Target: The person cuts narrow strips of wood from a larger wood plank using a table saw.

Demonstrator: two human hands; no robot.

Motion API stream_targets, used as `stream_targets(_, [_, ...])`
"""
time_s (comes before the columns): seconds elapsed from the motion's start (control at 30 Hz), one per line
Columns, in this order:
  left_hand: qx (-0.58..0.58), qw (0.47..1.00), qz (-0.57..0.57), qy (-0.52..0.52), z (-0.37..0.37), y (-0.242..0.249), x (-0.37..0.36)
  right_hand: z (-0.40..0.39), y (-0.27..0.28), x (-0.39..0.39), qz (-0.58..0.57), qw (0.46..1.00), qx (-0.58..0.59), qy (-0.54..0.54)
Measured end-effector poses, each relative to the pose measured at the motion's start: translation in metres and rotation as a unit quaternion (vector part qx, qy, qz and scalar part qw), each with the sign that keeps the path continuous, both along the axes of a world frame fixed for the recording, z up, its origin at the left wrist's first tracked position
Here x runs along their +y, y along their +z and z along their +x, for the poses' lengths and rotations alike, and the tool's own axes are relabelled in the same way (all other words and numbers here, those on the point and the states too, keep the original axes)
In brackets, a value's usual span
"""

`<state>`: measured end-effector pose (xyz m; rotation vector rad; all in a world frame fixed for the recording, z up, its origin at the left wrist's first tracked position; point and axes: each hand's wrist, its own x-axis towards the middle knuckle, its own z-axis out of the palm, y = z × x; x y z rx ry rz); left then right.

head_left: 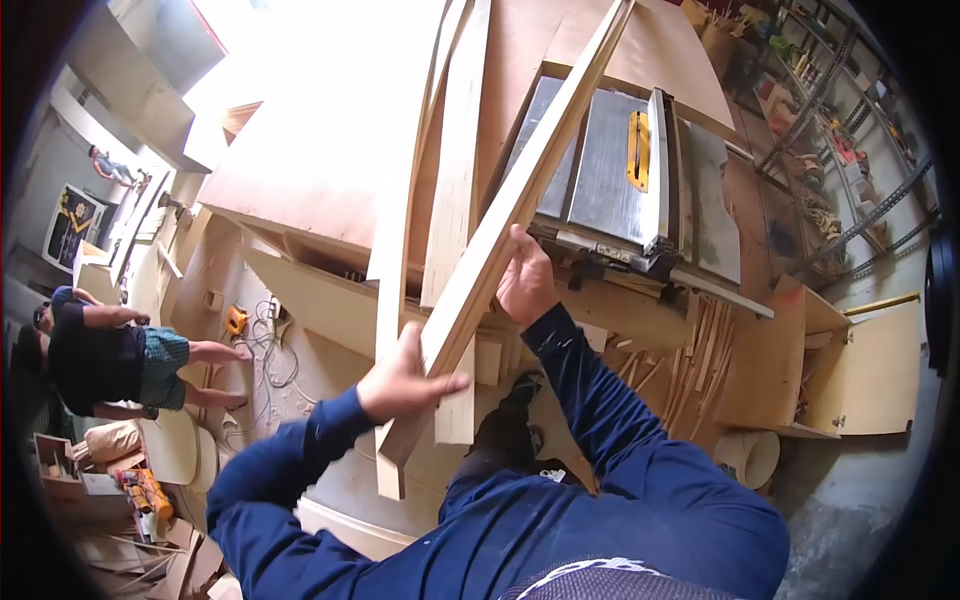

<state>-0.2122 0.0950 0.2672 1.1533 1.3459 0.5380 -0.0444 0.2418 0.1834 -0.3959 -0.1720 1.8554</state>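
Toward 7 o'clock from the saw (608, 165), the left hand (405, 382) holds 1 long board (482, 258), thumb across it, and the right hand (528, 284) has fingers holding its edge.

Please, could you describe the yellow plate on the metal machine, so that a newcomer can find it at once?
Find the grey metal machine top, set into the wooden worktable. Close beside its long pale rail lies a narrow yellow plate, the only yellow part on that grey surface.
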Motion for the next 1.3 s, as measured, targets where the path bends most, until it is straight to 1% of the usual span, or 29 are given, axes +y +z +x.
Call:
stream_targets(0.03, [0.09,0.984,0.129,-0.079,-0.022,-0.018,-0.03,-0.003,0.006,-0.01,0.004,1.0,0.002,0.001])
stream_targets(0.07, [0.099,0.99,0.085,-0.061,-0.025,0.006,-0.058,-0.005,0.009,-0.02,0.041,0.998,0.043,0.013])
stream_targets(0.1, [0.211,0.973,0.063,-0.066,-0.022,0.037,-0.084,-0.008,0.009,-0.032,0.074,0.993,0.084,0.027])
stream_targets(0.13, [0.221,0.974,0.037,-0.041,-0.028,0.041,-0.112,-0.013,-0.004,-0.025,0.047,0.993,0.1,0.034])
stream_targets(0.17, [0.296,0.953,0.044,-0.051,-0.028,0.058,-0.136,-0.017,-0.001,-0.025,0.106,0.988,0.108,0.024])
stream_targets(0.23, [0.324,0.945,0.048,-0.023,-0.035,0.056,-0.183,-0.026,-0.009,-0.019,0.061,0.99,0.129,0.011])
stream_targets(0.27, [0.309,0.946,0.096,0.005,-0.041,0.042,-0.206,-0.028,-0.012,-0.028,0.074,0.994,0.077,0.028])
stream_targets(0.3, [0.326,0.937,0.125,0.023,-0.052,0.028,-0.226,-0.041,-0.016,-0.043,0.091,0.994,0.032,0.059])
stream_targets(0.37, [0.337,0.939,0.055,0.041,-0.073,0.008,-0.258,-0.07,-0.005,-0.074,0.087,0.996,-0.012,0.029])
stream_targets(0.4, [0.306,0.949,0.057,0.053,-0.084,0.002,-0.27,-0.083,-0.004,-0.089,0.071,0.997,-0.032,0.021])
stream_targets(0.47, [0.3,0.95,0.04,0.071,-0.106,-0.013,-0.289,-0.109,0.006,-0.112,0.06,0.994,-0.093,0.013])
stream_targets(0.5, [0.288,0.955,0.02,0.068,-0.118,-0.021,-0.301,-0.125,0.002,-0.118,0.063,0.994,-0.084,0.034])
stream_targets(0.57, [0.291,0.954,0.024,0.074,-0.144,-0.048,-0.319,-0.159,0.0,-0.129,0.065,0.991,-0.102,0.05])
stream_targets(0.6, [0.288,0.952,0.036,0.101,-0.154,-0.061,-0.326,-0.175,-0.009,-0.131,0.06,0.988,-0.129,0.057])
stream_targets(0.63, [0.281,0.951,0.05,0.122,-0.167,-0.073,-0.334,-0.195,-0.017,-0.131,0.024,0.989,-0.111,0.09])
stream_targets(0.67, [0.292,0.947,0.05,0.128,-0.178,-0.086,-0.34,-0.214,-0.023,-0.13,0.032,0.986,-0.096,0.134])
stream_targets(0.77, [0.305,0.934,0.096,0.157,-0.225,-0.119,-0.341,-0.284,-0.058,-0.115,0.03,0.972,-0.078,0.218])
stream_targets(0.83, [0.31,0.932,0.091,0.164,-0.258,-0.136,-0.334,-0.331,-0.062,-0.108,0.012,0.961,-0.131,0.245])
stream_targets(0.9, [0.303,0.931,0.105,0.175,-0.286,-0.15,-0.325,-0.383,-0.079,-0.093,-0.015,0.979,-0.112,0.169])
stream_targets(0.97, [0.288,0.932,0.103,0.194,-0.308,-0.156,-0.312,-0.416,-0.085,-0.078,-0.012,0.979,-0.1,0.175])
stream_targets(1.0, [0.283,0.936,0.109,0.179,-0.318,-0.155,-0.3,-0.432,-0.085,-0.07,-0.034,0.976,-0.125,0.176])
stream_targets(1.03, [0.279,0.935,0.103,0.191,-0.327,-0.152,-0.29,-0.442,-0.088,-0.061,-0.041,0.969,-0.15,0.195])
stream_targets(1.1, [0.275,0.937,0.092,0.196,-0.345,-0.15,-0.275,-0.456,-0.108,-0.039,-0.027,0.91,-0.341,0.233])
stream_targets(1.13, [0.308,0.925,0.108,0.192,-0.361,-0.15,-0.264,-0.456,-0.12,-0.031,0.044,0.83,-0.469,0.297])
stream_targets(1.17, [0.34,0.913,0.126,0.188,-0.377,-0.15,-0.251,-0.444,-0.112,-0.026,0.037,0.833,-0.471,0.289])
stream_targets(1.2, [0.362,0.902,0.152,0.181,-0.396,-0.148,-0.236,-0.423,-0.091,-0.025,0.205,0.758,-0.588,0.194])
stream_targets(1.23, [0.356,0.9,0.188,0.167,-0.421,-0.157,-0.222,-0.4,-0.07,-0.025,0.361,0.638,-0.674,0.092])
stream_targets(1.27, [0.341,0.913,0.139,0.175,-0.432,-0.142,-0.197,-0.376,-0.053,-0.023,0.313,0.629,-0.707,-0.081])
stream_targets(1.3, [0.351,0.909,0.141,0.176,-0.448,-0.15,-0.178,-0.344,-0.035,-0.014,0.318,0.585,-0.715,-0.215])
